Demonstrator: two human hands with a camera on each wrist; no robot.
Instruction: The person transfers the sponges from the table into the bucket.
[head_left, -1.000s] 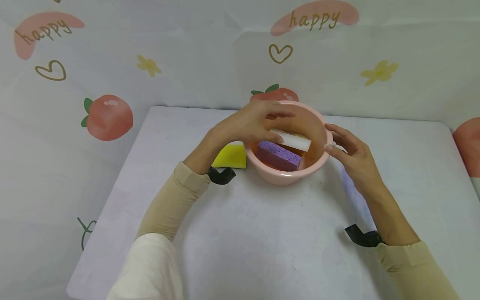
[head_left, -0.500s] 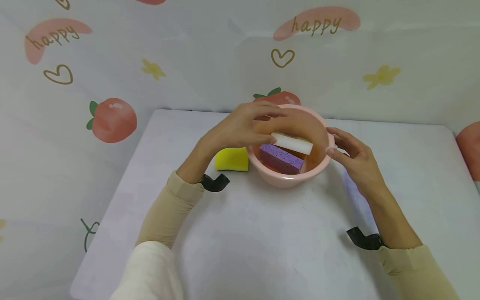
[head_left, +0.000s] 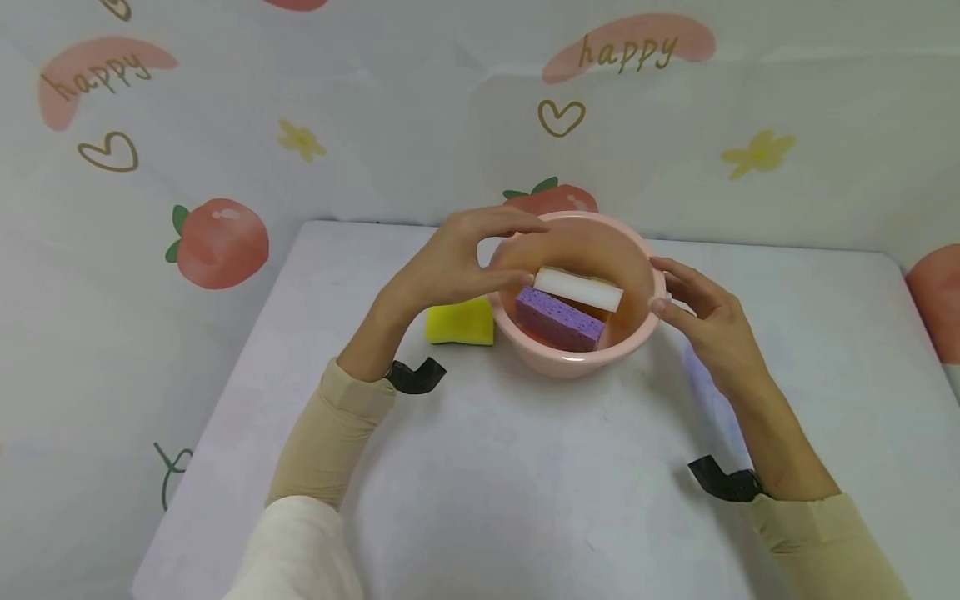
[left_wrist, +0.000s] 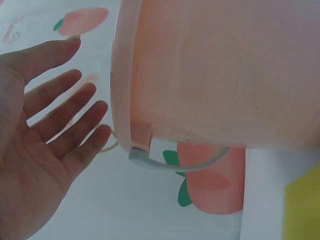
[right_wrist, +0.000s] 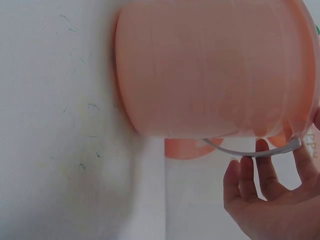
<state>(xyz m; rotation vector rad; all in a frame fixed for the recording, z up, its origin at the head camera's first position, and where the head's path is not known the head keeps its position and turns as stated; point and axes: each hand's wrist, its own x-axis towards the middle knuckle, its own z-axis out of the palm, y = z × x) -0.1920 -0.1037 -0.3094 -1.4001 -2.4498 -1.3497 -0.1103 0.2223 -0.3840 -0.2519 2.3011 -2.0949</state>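
A pink bucket (head_left: 557, 365) stands on the table, with a purple sponge (head_left: 558, 320) and a white block (head_left: 578, 289) inside. A bit of yellow shows behind the block. My left hand (head_left: 452, 260) is held over the bucket's left rim, its fingers spread apart and holding nothing; the thumb tip overlaps the block's left end in the head view. In the left wrist view the left hand (left_wrist: 47, 130) faces the rim with its palm. My right hand (head_left: 712, 321) grips the right rim between thumb and fingers. Its fingers (right_wrist: 267, 175) reach around the grey handle (right_wrist: 250, 153).
A yellow sponge (head_left: 460, 322) lies on the white table (head_left: 480, 467), left of the bucket. Behind the table hangs a printed backdrop (head_left: 420, 108) with fruit, hearts and flowers. A faint purple patch (head_left: 712, 392) shows under the right forearm.
My left hand has let go of the white block and drawn back leftward toward the rim. The block stays in the bucket. My right hand keeps its hold on the rim.
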